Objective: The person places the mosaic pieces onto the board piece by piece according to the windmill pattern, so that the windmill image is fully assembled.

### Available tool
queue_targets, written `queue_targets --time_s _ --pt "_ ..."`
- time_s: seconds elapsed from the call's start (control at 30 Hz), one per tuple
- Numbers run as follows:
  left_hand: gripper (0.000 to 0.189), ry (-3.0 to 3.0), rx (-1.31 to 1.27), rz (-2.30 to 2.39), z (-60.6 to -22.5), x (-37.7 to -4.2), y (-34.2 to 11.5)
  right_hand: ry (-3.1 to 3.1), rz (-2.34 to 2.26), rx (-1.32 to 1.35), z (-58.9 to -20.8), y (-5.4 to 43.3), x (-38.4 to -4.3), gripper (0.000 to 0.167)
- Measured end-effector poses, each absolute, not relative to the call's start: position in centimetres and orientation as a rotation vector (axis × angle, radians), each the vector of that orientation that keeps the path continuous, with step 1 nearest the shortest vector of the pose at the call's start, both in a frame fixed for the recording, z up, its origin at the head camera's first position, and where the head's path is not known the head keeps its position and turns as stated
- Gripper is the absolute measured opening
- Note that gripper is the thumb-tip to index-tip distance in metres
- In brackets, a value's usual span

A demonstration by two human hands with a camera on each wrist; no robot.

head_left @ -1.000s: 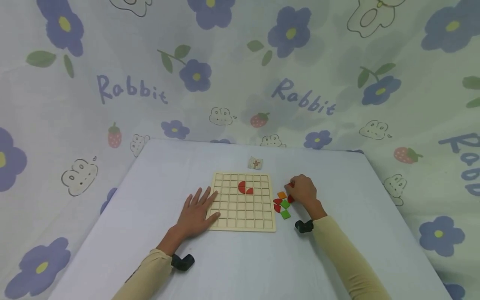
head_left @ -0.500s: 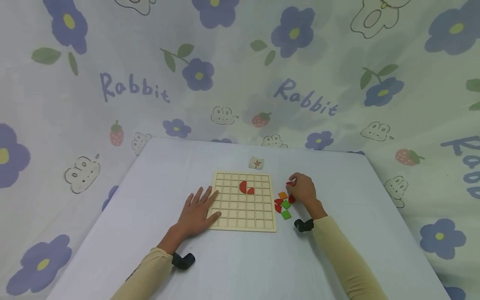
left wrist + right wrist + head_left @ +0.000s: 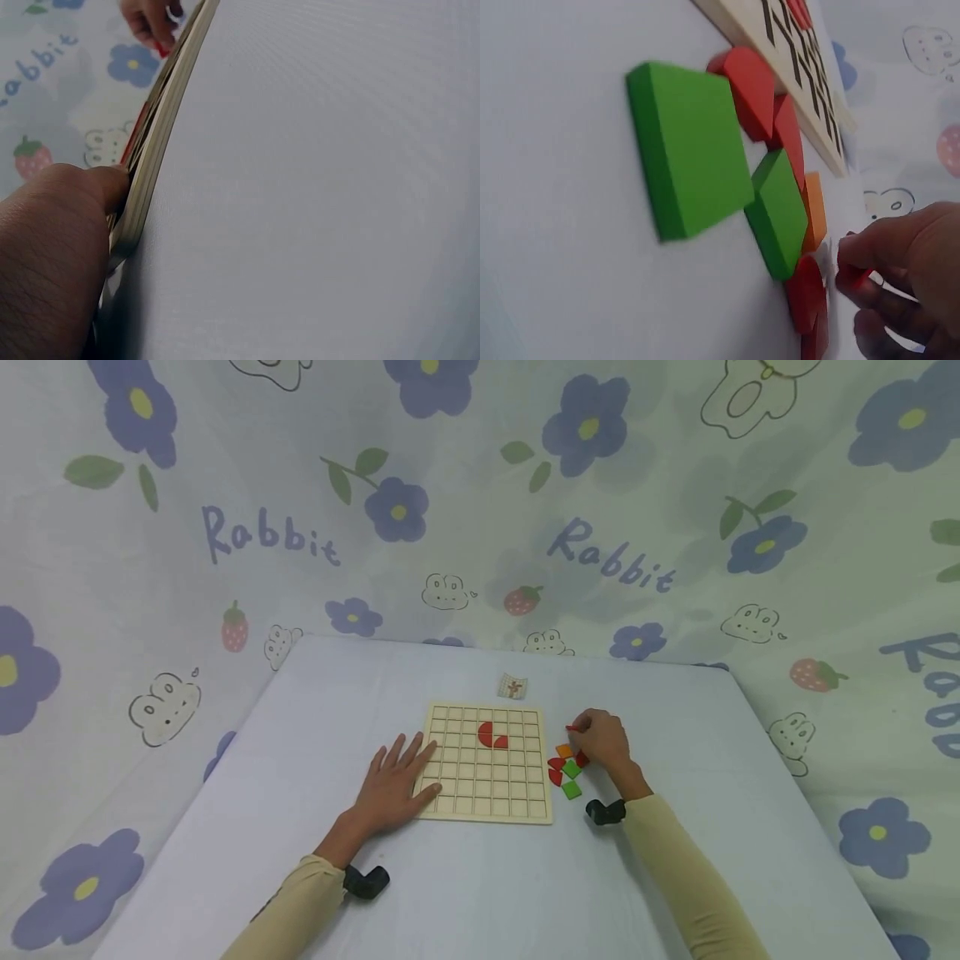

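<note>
A wooden grid board [image 3: 487,785] lies on the white table with two red rounded tiles [image 3: 486,735] set in its upper cells. My left hand [image 3: 393,789] rests flat on the board's left edge, fingers spread; its thumb lies on the board's rim in the left wrist view. Right of the board, my right hand [image 3: 603,739] pinches a red tile [image 3: 853,274] between thumb and fingers, just above the table. Below that hand lie several loose tiles: green squares [image 3: 694,154], an orange square [image 3: 814,214] and red quarter-round pieces [image 3: 750,90]. The held tile's full shape is partly covered by the fingers.
A small patterned card [image 3: 513,686] lies behind the board. Black wrist cameras are worn on both wrists. A curtain [image 3: 480,552] with flowers and rabbits hangs around the table's back and sides.
My right hand has turned slightly and shifted a little toward the board, with the red tile now showing past its fingertips. My left hand stays put.
</note>
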State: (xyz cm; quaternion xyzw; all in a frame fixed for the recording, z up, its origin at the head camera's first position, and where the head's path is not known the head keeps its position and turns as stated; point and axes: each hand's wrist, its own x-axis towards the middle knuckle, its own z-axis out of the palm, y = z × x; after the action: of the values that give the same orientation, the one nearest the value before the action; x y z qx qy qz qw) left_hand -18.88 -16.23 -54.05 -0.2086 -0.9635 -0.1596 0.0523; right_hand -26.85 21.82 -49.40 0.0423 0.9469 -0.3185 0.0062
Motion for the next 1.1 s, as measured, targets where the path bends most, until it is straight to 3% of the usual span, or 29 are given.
queue_targets --time_s 0.47,0.73,0.97,1.1 --pt "0.075 -2.920 -0.639 -0.483 -53.8 -18.6 -16.4 2.857 -1.257 -0.415 -49.8 19.0 -27.0 0.017" --pt "0.074 -2.918 -0.636 -0.487 -53.9 -18.8 -16.3 2.806 -1.294 -0.373 -50.3 16.5 -26.7 0.029" --pt "0.074 -2.919 -0.639 -0.490 -53.6 -18.7 -16.2 2.745 -1.474 -0.328 -50.3 15.3 -26.4 0.009" --pt "0.074 -2.923 -0.637 -0.477 -53.6 -18.6 -16.3 2.714 -1.498 -0.361 -50.2 15.2 -26.4 0.011"
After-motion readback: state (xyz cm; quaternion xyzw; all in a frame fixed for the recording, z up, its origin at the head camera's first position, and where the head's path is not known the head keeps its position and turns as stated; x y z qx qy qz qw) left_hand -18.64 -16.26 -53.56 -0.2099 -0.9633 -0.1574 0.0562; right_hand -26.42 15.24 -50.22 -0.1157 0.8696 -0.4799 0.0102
